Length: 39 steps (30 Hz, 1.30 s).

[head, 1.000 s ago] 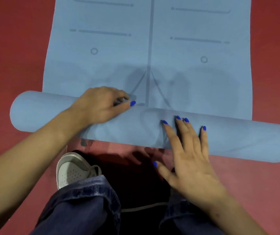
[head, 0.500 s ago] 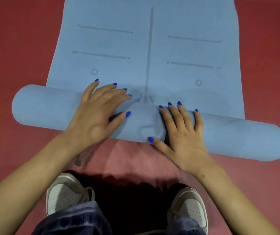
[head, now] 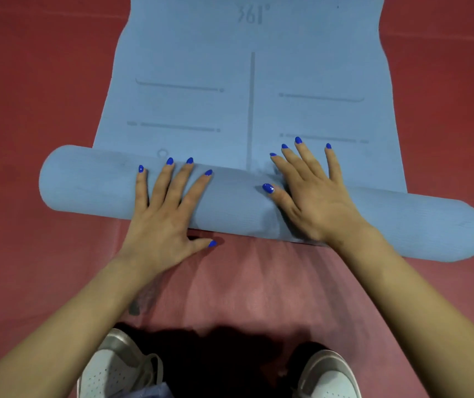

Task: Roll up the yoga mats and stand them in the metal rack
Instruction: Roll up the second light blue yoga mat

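Two flat hands (head: 238, 208) on one half-rolled blue mat (head: 230, 202).

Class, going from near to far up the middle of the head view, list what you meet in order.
White shoes → bare red floor → rolled part of the blue yoga mat, with left hand and right hand flat on it → flat unrolled mat.

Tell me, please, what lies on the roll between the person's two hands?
Nothing: in the head view, only bare blue rolled mat spans the gap between the left hand and right hand.
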Tool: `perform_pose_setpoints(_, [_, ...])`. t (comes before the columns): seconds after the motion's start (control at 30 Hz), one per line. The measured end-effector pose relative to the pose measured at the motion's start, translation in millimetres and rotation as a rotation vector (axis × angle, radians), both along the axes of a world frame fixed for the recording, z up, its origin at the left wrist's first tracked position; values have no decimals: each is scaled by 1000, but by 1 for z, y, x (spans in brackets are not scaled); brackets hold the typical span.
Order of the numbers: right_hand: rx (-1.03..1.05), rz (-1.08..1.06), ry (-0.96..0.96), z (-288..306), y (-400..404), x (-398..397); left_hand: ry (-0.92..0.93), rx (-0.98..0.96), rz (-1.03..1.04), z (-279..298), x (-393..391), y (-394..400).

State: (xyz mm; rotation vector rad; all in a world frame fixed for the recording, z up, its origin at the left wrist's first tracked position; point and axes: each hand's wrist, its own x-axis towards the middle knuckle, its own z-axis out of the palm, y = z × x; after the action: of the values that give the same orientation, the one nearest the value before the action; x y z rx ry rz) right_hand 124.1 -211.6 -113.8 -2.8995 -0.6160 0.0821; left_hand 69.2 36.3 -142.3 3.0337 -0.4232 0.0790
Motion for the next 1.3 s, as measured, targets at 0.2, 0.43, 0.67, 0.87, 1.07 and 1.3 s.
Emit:
perform_pose_setpoints(0.2, [28,-34,-100,-6,4,-46,56,9,-1,10,33,0])
perform_pose_setpoints(0.43, [-107,-57,-160,-27,-15,-50,276,202,-23,27,65,-2])
perform_pose_setpoints(0.67, [-161,-99,-206,-29,-12,-10,369,249,-88,39,104,-4])
perform_pose_setpoints(0.87, [-338,-41,-73,-10,-19,30,326,181,-111,36,111,5])
perform_pose_setpoints(1.07, [-322,23,148,7,-25,61,235,309,-66,29,109,-3])
perform_pose_setpoints(1.3, [-351,79,3,4,-27,53,91,302,-134,28,106,1])
